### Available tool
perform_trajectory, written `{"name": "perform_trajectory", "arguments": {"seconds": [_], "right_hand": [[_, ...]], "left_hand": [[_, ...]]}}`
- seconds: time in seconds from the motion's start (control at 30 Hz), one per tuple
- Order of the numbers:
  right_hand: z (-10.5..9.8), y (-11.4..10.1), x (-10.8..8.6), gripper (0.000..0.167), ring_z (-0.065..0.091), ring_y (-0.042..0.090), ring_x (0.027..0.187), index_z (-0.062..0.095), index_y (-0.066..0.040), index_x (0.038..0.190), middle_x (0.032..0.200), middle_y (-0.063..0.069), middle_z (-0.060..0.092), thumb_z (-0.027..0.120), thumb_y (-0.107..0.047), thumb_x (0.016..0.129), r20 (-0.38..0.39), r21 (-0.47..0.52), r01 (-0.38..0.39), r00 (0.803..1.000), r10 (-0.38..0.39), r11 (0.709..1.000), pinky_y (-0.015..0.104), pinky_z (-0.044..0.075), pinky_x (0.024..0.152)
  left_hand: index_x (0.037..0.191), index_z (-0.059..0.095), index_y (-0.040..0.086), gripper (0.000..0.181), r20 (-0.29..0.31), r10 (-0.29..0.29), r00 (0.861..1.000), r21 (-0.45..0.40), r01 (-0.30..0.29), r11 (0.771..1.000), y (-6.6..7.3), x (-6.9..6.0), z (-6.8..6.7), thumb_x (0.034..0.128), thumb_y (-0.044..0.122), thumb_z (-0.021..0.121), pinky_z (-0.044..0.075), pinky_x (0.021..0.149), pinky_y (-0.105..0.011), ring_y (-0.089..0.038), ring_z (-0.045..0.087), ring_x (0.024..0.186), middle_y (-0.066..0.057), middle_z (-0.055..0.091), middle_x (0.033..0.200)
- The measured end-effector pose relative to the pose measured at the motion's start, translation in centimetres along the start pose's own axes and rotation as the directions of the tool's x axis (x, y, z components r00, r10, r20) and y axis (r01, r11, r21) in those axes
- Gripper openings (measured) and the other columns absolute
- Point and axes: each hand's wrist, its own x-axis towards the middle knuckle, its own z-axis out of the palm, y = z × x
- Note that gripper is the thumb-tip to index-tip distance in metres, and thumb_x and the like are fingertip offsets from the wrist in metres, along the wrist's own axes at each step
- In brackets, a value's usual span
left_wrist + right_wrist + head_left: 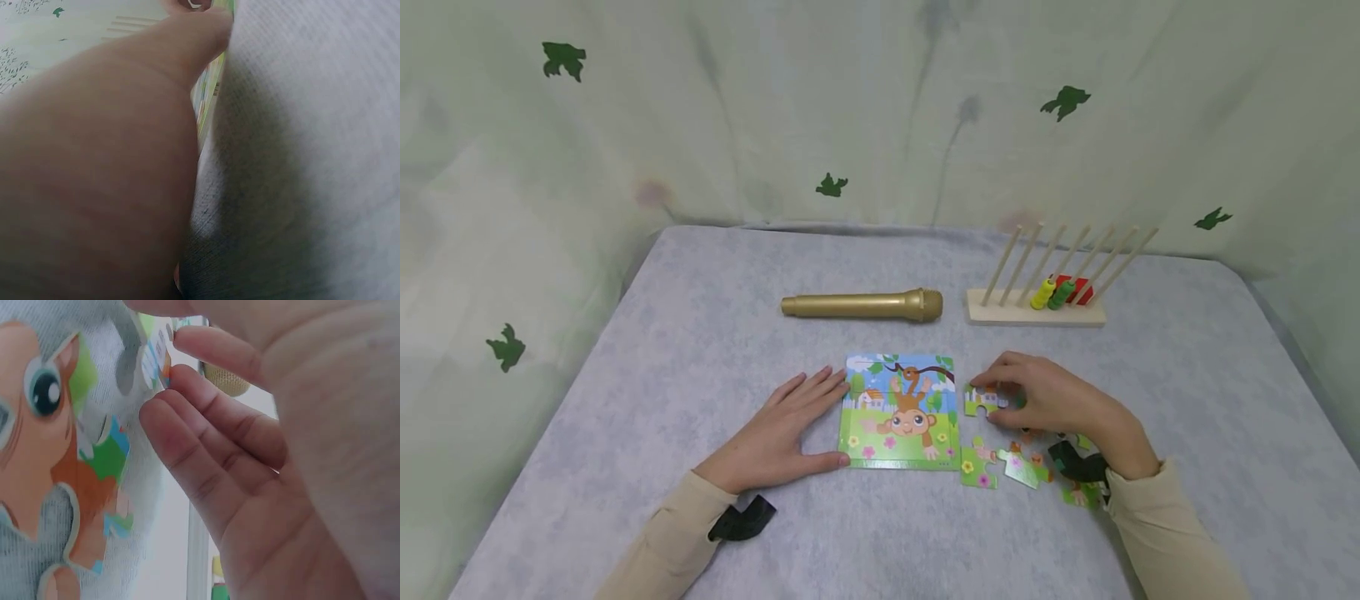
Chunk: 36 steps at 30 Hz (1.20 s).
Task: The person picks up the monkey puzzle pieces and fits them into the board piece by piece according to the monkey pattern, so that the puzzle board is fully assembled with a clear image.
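Observation:
A square monkey picture board (898, 417) lies flat on the cloth between the hands. My left hand (782, 433) rests beside it with fingers spread, the fingertips and thumb tip at the board's left edge. To the right of the board, my right hand (1056, 400) pinches a jigsaw piece (980, 403) showing a house and grass between thumb and fingers. Loose pieces lie below that hand, among them a green flowered piece (976, 468). In the right wrist view, a large piece with the monkey's eye (44, 394) lies close; the pinched piece is partly hidden by the hand.
Beyond the board lies a gold toy microphone (857, 306). Right of it stands a wooden peg rack (1033, 316) with upright rods and yellow, green and red pieces on it. A hanging cloth (880, 108) with green bird shapes borders the back of the table.

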Motion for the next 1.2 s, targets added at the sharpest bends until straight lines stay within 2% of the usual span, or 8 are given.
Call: {"name": "perform_trajectory", "arguments": {"seconds": [0.3,0.5,0.83,1.2], "right_hand": [[-0.3,-0.9,0.9,0.039,0.060,0.008,0.094,0.072,-0.019,0.131,0.115,-0.009,0.065,0.079,-0.022,0.092,-0.041,-0.015,0.042,0.998,-0.043,0.999,0.029,0.057,0.080],[-0.7,-1.7,1.6,0.040,0.058,0.007,0.092,0.072,-0.021,0.130,0.114,-0.011,0.064,0.080,-0.024,0.091,-0.050,-0.016,0.048,0.998,-0.048,0.999,0.028,0.056,0.079],[-0.2,-3.1,2.8,0.042,0.061,0.009,0.090,0.071,-0.018,0.133,0.113,-0.006,0.064,0.079,-0.021,0.091,-0.041,0.012,0.104,0.994,-0.104,0.994,0.027,0.057,0.078],[0.5,-4.6,4.5,0.044,0.058,0.009,0.086,0.070,-0.017,0.135,0.112,-0.004,0.063,0.076,-0.021,0.092,-0.029,0.013,0.165,0.986,-0.164,0.986,0.024,0.056,0.076]], "left_hand": [[0.163,0.032,0.014,0.096,-0.010,0.007,1.000,0.023,-0.007,1.000,-0.1,0.2,0.0,0.0906,0.067,0.067,0.010,0.131,-0.048,-0.023,0.017,0.160,0.001,0.024,0.171],[0.163,0.032,0.014,0.096,-0.010,0.009,1.000,0.006,-0.009,1.000,-0.2,0.4,-0.1,0.0906,0.068,0.066,0.009,0.131,-0.048,-0.022,0.016,0.160,0.001,0.023,0.171],[0.163,0.033,0.014,0.097,0.000,-0.001,1.000,0.000,0.001,1.000,-0.1,0.1,0.3,0.0900,0.068,0.067,0.010,0.131,-0.048,-0.023,0.017,0.160,0.000,0.024,0.171],[0.163,0.033,0.014,0.096,0.003,-0.009,1.000,0.008,0.009,1.000,0.0,0.1,0.1,0.0902,0.066,0.068,0.010,0.131,-0.049,-0.023,0.016,0.160,0.000,0.024,0.171]]}}
